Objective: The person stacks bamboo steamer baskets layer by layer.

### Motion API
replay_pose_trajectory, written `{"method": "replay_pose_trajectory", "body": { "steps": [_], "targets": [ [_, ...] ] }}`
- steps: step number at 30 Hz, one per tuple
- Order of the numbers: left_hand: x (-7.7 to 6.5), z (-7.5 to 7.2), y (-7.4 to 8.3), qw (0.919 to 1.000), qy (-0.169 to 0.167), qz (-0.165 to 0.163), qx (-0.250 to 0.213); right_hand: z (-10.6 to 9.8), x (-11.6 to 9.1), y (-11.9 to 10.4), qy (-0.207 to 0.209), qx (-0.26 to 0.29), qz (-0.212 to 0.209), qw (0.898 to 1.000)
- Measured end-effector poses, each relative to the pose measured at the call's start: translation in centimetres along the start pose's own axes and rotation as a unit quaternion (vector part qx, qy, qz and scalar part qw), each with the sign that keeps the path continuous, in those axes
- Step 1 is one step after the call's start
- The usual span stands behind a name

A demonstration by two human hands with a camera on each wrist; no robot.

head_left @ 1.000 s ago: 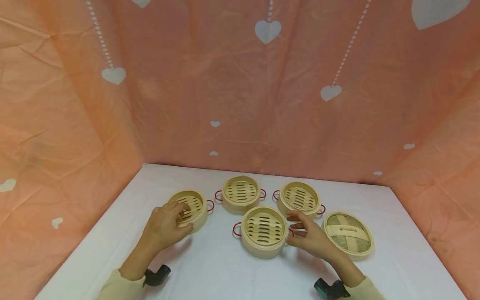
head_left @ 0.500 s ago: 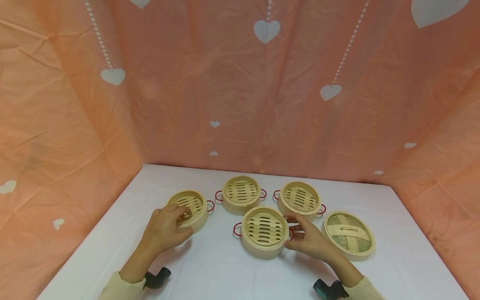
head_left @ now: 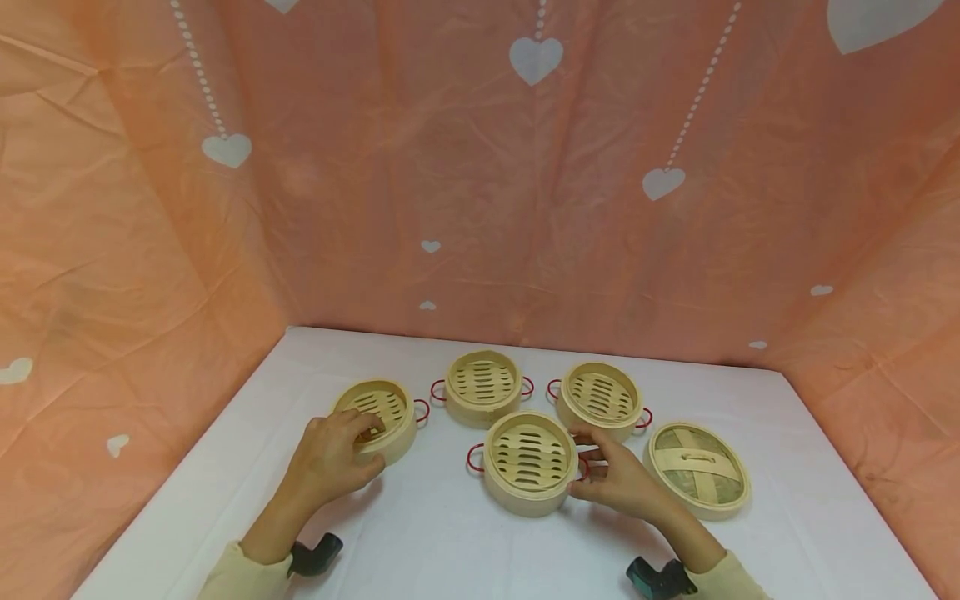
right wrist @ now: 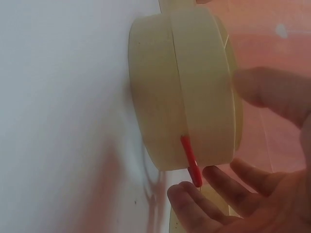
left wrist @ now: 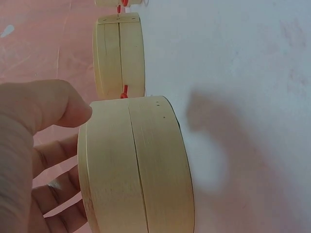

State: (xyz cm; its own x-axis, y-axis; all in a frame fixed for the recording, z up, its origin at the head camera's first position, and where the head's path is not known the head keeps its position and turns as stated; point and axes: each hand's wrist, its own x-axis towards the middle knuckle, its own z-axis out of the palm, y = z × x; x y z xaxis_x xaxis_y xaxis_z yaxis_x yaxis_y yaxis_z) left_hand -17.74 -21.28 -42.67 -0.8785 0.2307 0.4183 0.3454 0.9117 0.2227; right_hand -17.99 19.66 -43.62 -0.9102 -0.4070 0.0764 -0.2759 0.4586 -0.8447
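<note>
My left hand (head_left: pixel 330 454) reaches over the rim of the left bamboo steamer basket (head_left: pixel 401 444). Its fingers bend over into the basket, while the thumb (left wrist: pixel 73 109) meets the rim from outside. The front steamer basket (head_left: pixel 525 502) has my right hand (head_left: pixel 618 479) at its right side. In the right wrist view, the right thumb (right wrist: pixel 250 87) is at the rim and the loosely spread fingers (right wrist: pixel 223 187) surround the red handle (right wrist: pixel 192 160), with fingertips right at the wall. Both baskets sit on the table, slatted bottoms visible from above.
Behind stand two more steamer baskets, one at back centre (head_left: pixel 480 412) and one at back right (head_left: pixel 581 417), both with red handles. A round woven lid (head_left: pixel 708 508) lies to the right. Peach cloth (head_left: pixel 480 208) walls in the white table (head_left: pixel 442 550).
My right hand has shifted slightly left, closer to the front basket's side. The left fingers have bent slightly further over the left basket's rim. The baskets and lid have stayed in place.
</note>
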Motion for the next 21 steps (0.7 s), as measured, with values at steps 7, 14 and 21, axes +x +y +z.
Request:
{"method": "replay_pose_trajectory", "body": {
  "steps": [7,14,21],
  "targets": [
    [0.21,0.04,-0.30,0.9999,-0.011,0.004,-0.003,0.18,0.05,0.10,0.002,-0.004,-0.007,1.000],
    [0.25,0.06,-0.39,0.9998,-0.016,0.005,-0.014,0.31,0.11,0.17,0.006,-0.003,0.000,1.000],
    [0.32,0.14,-0.45,0.9994,-0.019,0.012,-0.027,0.32,0.12,0.09,0.007,-0.007,-0.001,1.000]
  ]
}}
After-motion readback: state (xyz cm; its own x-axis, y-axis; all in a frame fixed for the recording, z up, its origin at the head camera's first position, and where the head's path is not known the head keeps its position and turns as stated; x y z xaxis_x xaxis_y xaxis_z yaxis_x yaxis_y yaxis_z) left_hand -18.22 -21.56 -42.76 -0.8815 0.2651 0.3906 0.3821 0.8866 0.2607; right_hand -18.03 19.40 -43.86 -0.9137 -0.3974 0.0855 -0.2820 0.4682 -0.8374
